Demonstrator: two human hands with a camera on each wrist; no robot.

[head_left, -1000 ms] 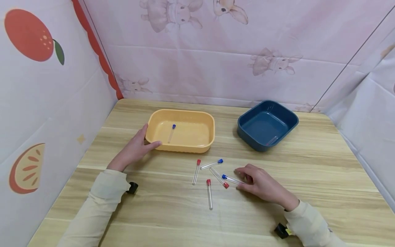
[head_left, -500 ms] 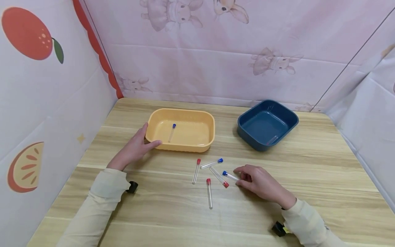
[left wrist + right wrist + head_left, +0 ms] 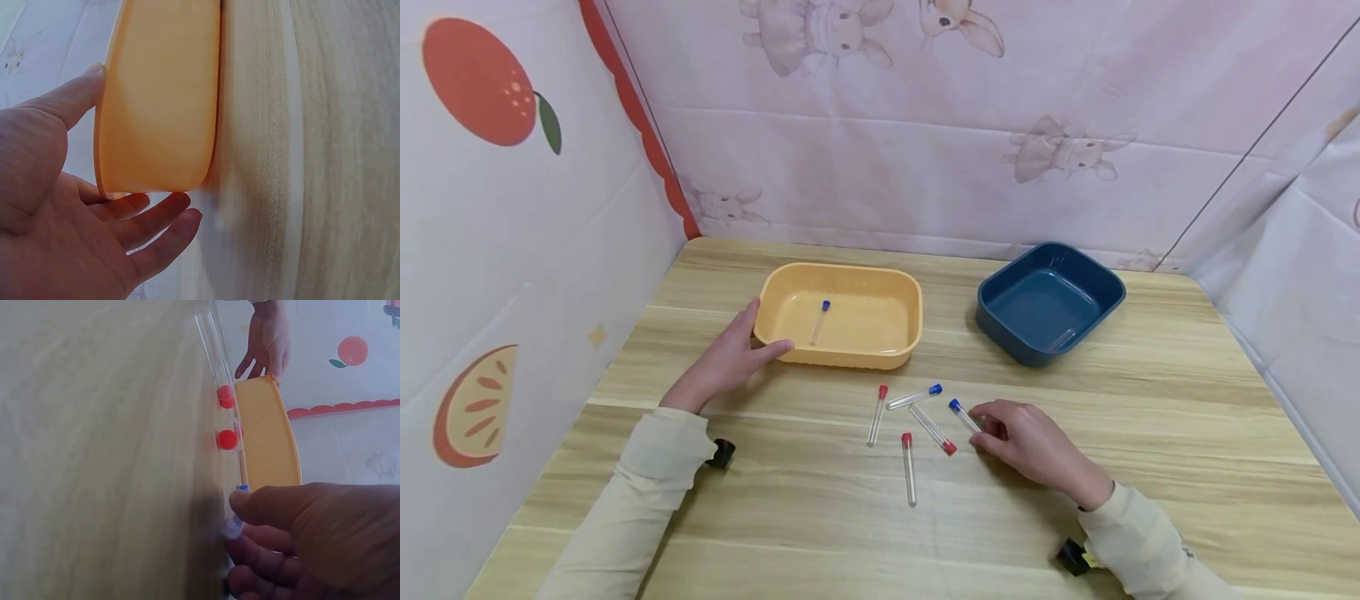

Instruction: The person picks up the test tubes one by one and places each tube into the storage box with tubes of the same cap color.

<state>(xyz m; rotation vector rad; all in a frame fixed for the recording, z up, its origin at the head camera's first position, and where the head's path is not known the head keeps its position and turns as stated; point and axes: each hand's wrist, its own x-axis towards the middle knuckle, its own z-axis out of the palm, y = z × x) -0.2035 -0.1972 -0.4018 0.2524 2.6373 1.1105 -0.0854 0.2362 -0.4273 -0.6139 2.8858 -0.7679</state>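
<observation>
In the head view my left hand (image 3: 726, 362) holds the left end of a yellow plastic bin (image 3: 853, 360), thumb at the front rim and fingers along the end wall (image 3: 156, 112). One blue-capped test tube (image 3: 821, 323) lies inside it. My right hand (image 3: 1037, 442) pinches the clear end of another blue-capped tube (image 3: 964, 414) between thumb and fingers; its cap points away to the left. In the right wrist view the tube's round end (image 3: 232, 529) shows by the thumb. Left of this hand lie a blue-capped tube (image 3: 914, 397) and three red-capped tubes (image 3: 908, 471).
A dark blue bin (image 3: 1037, 346) stands at the back right, with a red-capped tube faintly visible inside. The wooden tabletop (image 3: 820, 517) meets printed cloth (image 3: 880, 192) at the back and on both sides.
The blue-capped tube in my right hand has turned, its cap swinging away from the red-capped tube beside it. My right hand has shifted slightly left. The left hand stays on the yellow bin.
</observation>
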